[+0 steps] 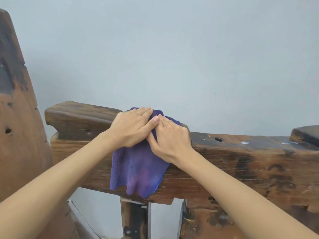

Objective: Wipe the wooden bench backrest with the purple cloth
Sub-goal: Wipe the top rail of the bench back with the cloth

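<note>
A purple cloth is draped over the top rail of the wooden bench backrest and hangs down its front face. My left hand lies flat on the cloth at the rail's top, fingers straight and pointing right. Beside it, my right hand presses on the cloth too, its fingers straight and meeting the left hand's fingertips. Both hands cover the cloth's upper part.
A tall wooden side post rises at the left. Upright wooden supports stand under the rail. A raised dark block sits on the rail at the far right. A pale grey wall is close behind.
</note>
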Motion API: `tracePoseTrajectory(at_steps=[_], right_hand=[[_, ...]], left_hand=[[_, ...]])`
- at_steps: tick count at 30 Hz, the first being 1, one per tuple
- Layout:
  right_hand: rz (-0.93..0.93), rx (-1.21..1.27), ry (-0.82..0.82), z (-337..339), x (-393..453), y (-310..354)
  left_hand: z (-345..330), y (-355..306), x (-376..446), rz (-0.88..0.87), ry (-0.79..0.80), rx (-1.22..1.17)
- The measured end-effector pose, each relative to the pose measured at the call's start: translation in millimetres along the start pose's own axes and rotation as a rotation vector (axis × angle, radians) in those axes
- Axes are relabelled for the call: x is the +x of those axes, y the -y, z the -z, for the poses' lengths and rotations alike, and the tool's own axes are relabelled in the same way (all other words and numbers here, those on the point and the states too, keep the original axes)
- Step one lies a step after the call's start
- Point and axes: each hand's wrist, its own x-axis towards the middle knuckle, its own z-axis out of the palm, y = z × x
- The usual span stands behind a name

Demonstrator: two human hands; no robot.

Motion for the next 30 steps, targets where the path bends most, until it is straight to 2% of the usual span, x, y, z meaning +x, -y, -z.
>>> tracePoseTrajectory(at_steps=[10, 17, 22, 30], right_hand=[[-0.088, 0.103, 0.108, 8, -6, -52], [-0.135, 0.071, 0.189, 12, -22, -74], [0.005, -0.061, 0.276, 17, -35, -90], [0.055, -0.051, 0.277, 13, -43, -120]], left_hand=[[-19, -46, 40, -0.107, 0.110, 0.072], [-26, -73, 52, -0.040, 0.231, -0.094], [-28, -92, 56, -0.091, 0.227, -0.072], [-32, -112, 55, -0.131, 0.213, -0.010]])
